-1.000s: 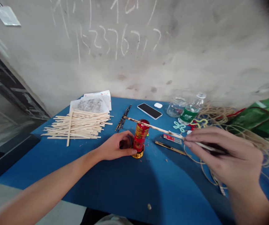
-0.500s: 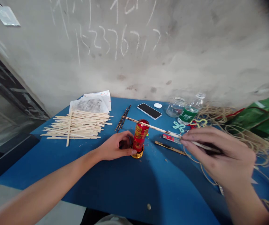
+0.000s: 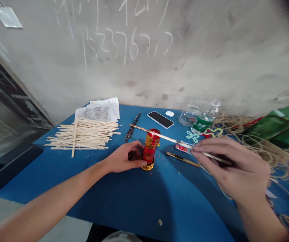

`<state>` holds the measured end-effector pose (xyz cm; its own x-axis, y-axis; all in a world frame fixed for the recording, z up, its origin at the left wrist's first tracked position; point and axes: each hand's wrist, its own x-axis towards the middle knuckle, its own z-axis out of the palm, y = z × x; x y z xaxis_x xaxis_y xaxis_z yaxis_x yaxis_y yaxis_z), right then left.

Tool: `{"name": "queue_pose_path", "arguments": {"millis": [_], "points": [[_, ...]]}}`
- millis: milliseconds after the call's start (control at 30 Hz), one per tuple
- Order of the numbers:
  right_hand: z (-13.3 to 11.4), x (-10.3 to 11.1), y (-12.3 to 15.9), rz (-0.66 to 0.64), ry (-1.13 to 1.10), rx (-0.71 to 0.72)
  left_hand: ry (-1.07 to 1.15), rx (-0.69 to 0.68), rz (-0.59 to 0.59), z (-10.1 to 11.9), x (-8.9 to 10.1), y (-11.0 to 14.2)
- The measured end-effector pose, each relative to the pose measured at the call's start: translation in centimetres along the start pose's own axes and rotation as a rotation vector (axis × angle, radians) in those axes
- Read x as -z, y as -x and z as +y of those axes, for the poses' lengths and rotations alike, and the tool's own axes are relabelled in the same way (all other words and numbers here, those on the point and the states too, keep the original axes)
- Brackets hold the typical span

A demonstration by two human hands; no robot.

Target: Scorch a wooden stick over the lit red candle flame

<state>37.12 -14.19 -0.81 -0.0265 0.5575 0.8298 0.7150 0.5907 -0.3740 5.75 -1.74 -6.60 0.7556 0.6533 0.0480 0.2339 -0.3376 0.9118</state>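
A red candle in a gold-coloured base stands upright on the blue table. My left hand is closed around its lower part, thumb on the base. Between thumb and fingers of my right hand is a thin wooden stick, pointing left across the candle's top. The stick's far end is darkened, and whether a flame burns there I cannot make out. Behind the candle lie several dark-marked sticks. A box cutter and a small red item rest on the right, near my right hand.
Many pale wooden strips are piled at the left, beside papers. Toward the wall lie a phone and a white case. A glass jar, a water bottle and tangled cord occupy the right.
My right hand has shifted slightly left, carrying the stick so its far end reaches a little farther past the candle. My left hand and the candle have stayed put.
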Motion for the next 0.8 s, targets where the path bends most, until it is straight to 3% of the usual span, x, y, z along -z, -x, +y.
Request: {"name": "queue_pose_path", "arguments": {"millis": [800], "points": [[-0.22, -0.27, -0.39, -0.012, -0.04, 0.087, -0.009, -0.017, 0.006, -0.25, 0.15, 0.08]]}}
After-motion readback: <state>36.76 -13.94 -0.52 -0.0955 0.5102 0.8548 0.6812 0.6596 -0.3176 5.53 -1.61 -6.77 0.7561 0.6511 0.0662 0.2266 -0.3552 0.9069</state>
